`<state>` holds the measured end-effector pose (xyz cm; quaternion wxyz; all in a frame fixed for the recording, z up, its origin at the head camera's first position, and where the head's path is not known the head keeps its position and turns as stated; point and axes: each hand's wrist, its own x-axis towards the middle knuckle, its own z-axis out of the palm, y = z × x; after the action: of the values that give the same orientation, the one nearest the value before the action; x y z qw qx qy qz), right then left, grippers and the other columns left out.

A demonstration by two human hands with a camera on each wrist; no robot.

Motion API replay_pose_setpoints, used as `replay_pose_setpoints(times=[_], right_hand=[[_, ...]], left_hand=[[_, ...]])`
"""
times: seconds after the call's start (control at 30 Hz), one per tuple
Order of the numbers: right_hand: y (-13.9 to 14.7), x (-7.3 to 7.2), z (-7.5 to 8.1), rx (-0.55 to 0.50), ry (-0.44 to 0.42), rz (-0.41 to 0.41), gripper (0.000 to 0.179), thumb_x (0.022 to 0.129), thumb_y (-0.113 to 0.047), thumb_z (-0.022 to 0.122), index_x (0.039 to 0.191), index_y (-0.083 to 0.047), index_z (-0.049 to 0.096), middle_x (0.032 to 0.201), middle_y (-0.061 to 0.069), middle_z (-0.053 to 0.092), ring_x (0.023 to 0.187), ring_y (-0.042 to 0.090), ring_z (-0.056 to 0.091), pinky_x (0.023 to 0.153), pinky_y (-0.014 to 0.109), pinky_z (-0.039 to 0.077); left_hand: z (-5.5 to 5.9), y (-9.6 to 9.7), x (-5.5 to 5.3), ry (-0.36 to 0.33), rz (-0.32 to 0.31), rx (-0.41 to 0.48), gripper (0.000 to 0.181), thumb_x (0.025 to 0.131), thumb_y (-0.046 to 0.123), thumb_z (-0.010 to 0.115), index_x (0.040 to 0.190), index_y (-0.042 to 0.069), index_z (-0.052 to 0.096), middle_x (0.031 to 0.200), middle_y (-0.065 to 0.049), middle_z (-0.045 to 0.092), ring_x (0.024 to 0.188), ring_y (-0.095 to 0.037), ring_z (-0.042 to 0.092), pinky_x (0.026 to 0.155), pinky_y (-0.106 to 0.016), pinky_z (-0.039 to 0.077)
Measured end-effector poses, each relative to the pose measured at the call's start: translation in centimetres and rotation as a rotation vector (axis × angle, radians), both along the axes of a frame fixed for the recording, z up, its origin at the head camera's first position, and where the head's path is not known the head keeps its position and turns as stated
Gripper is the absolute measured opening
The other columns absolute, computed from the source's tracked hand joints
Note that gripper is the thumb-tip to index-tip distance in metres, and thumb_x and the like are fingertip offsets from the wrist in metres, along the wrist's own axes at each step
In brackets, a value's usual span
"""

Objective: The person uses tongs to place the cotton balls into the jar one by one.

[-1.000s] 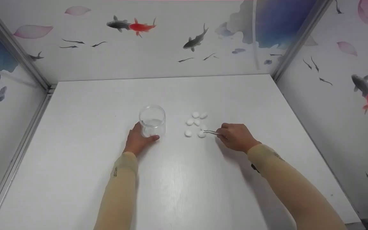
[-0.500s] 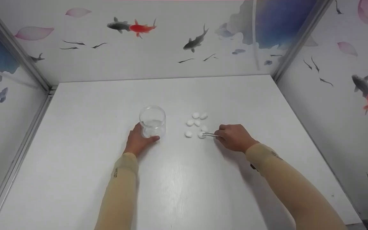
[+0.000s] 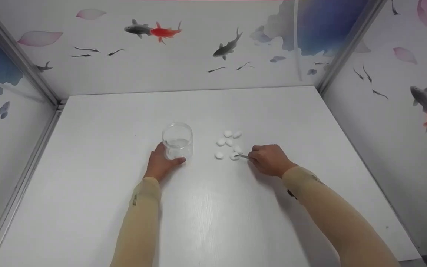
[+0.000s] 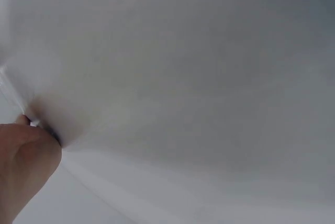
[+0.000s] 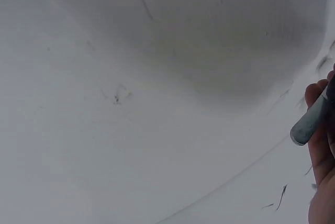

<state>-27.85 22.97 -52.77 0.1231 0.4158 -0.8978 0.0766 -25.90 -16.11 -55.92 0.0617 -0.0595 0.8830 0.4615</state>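
I have the left hand point(image 3: 161, 163) curled round the jar point(image 3: 179, 139), unmoved since a second ago. The right hand point(image 3: 271, 159), shifted slightly left, pinches the tweezers point(image 3: 242, 156); their prongs, visibly spread before, now look close together. Their tips meet a white ball point(image 3: 232, 158) just left of that grip, other balls point(image 3: 219, 155) near it.

This looks like a partitioned work booth: a white tabletop point(image 3: 198, 215) extends beneath the fingers point(image 3: 159, 148), a white panel point(image 3: 176, 70) printed with koi point(image 3: 165, 32) and pink petals point(image 3: 40, 38) rises beyond them, and matching side panels point(image 3: 380, 129), joined at grey metal corner posts point(image 3: 348, 44), stand to their left and right.
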Motion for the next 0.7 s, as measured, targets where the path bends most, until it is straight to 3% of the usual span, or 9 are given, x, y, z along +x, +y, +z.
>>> replay_pose_setpoints(times=[0.1, 0.33, 0.7], right_hand=[[0.0, 0.0, 0.1, -0.002, -0.003, -0.013, 0.009, 0.089, -0.005, 0.07, 0.087, -0.01, 0.077, 0.075, -0.001, 0.063, 0.058, 0.012, 0.058, 0.052, 0.031, 0.055], [0.3, 0.2, 0.4, -0.013, 0.0, -0.027, 0.008, 0.088, -0.006, 0.071, 0.089, -0.011, 0.078, 0.076, -0.001, 0.064, 0.061, 0.011, 0.06, 0.054, 0.029, 0.055], [0.4, 0.2, 1.4, -0.034, 0.013, -0.032, 0.008, 0.088, -0.006, 0.071, 0.089, -0.01, 0.078, 0.077, -0.001, 0.065, 0.063, 0.011, 0.062, 0.055, 0.027, 0.057]], left_hand=[[0.0, 0.0, 0.0, 0.003, -0.007, -0.003, 0.106, 0.079, 0.046, 0.083, 0.159, 0.012, 0.022, 0.16, -0.01, 0.03, 0.148, -0.029, 0.022, 0.124, -0.043, 0.004], [0.3, 0.0, 0.1, 0.0, -0.007, -0.003, 0.106, 0.08, 0.045, 0.083, 0.159, 0.011, 0.021, 0.159, -0.011, 0.031, 0.147, -0.03, 0.024, 0.123, -0.044, 0.014], [0.7, 0.0, 0.5, 0.008, -0.017, 0.004, 0.105, 0.082, 0.043, 0.082, 0.158, 0.009, 0.02, 0.16, -0.013, 0.03, 0.148, -0.032, 0.021, 0.124, -0.044, 0.007]])
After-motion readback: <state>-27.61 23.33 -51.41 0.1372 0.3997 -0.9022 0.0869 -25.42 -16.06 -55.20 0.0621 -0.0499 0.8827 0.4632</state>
